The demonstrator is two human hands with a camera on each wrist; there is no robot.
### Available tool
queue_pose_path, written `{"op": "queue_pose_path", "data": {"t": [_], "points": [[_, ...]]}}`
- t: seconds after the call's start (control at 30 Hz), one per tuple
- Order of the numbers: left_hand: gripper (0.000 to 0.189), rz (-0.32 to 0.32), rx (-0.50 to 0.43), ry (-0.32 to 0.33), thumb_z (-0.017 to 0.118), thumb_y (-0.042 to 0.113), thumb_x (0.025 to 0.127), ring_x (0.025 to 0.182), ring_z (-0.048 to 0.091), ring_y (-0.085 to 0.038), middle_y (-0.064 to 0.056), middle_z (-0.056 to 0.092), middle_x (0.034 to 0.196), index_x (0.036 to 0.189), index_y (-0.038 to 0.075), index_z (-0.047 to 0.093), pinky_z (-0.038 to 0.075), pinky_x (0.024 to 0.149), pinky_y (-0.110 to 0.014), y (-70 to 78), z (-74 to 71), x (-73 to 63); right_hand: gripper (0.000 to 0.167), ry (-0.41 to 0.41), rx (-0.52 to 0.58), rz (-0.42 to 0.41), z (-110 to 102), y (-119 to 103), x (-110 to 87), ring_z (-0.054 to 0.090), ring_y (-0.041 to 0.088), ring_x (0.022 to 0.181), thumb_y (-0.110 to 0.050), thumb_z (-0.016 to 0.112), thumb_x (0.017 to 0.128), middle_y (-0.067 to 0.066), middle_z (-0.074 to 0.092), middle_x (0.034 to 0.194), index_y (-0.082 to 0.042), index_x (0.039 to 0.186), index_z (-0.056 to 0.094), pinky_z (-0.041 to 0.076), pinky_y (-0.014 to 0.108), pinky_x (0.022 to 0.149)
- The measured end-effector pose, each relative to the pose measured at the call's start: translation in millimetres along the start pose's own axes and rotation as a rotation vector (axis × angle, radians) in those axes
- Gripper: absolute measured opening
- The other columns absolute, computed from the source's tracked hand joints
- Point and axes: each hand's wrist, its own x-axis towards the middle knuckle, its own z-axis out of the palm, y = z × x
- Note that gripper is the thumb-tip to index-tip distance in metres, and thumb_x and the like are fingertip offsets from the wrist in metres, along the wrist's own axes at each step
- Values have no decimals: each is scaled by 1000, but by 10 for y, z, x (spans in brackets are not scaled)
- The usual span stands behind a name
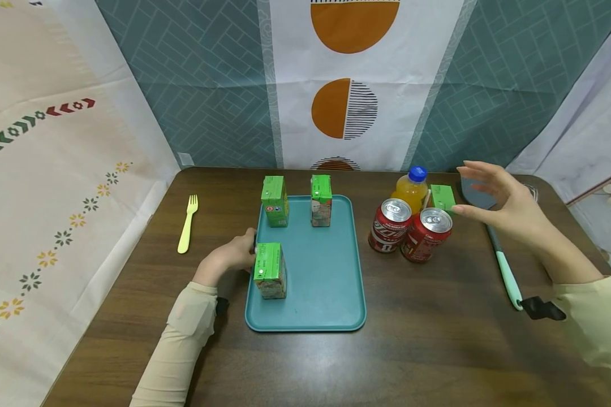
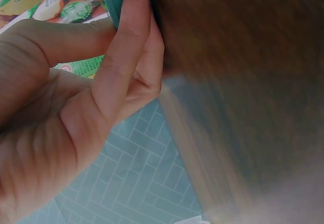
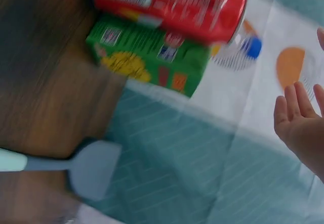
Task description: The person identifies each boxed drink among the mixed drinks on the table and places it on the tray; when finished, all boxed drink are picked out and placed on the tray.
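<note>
My left hand pinches the left rim of a teal tray; in the left wrist view, thumb and fingers meet on the tray's edge. Three green juice boxes stand on the tray: one at the back left, another at the back middle, the third at the front left. My right hand is raised with fingers spread and thumb apart, holding nothing. Nearest to it is another green juice box, partly hidden behind a red soda can. In the right wrist view this box stands apart from the fingers.
A second red can and an orange juice bottle with a blue cap stand close by. Under the right forearm lies a spatula, with a whisk beyond. A yellow fork lies left of the tray.
</note>
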Motion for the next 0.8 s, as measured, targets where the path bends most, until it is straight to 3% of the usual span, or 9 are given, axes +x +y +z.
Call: {"op": "queue_pose_path", "data": {"t": [0.2,0.4,0.67,0.8], "points": [[54,-4,-11,-1,56,7,90,73,60,-23,-27,55,103,131,-11,25,53,62,-34,-6,-3,1,79,-32,97,95,-114,347,90,43,-6,116,7,67,81,-10,45,134,-20,145,31,36,6,88],[52,1,-12,-5,54,4,89,71,60,-22,-25,55,99,130,-11,25,52,61,-34,-9,4,8,78,-127,120,226,-99,697,127,36,0,124,-2,64,87,-7,38,139,-25,148,21,36,8,91],[51,3,3,1,53,3,89,68,60,-22,-24,56,95,130,-11,25,52,60,-33,1,4,1,86,-275,179,277,49,949,176,23,29,137,0,64,86,16,21,151,-22,150,12,38,10,88],[51,-4,2,2,53,3,90,68,61,-22,-23,56,94,130,-11,26,52,60,-33,8,9,-1,90,-317,175,314,114,978,215,15,41,137,-2,65,86,22,11,153,-22,151,7,36,39,102]]}}
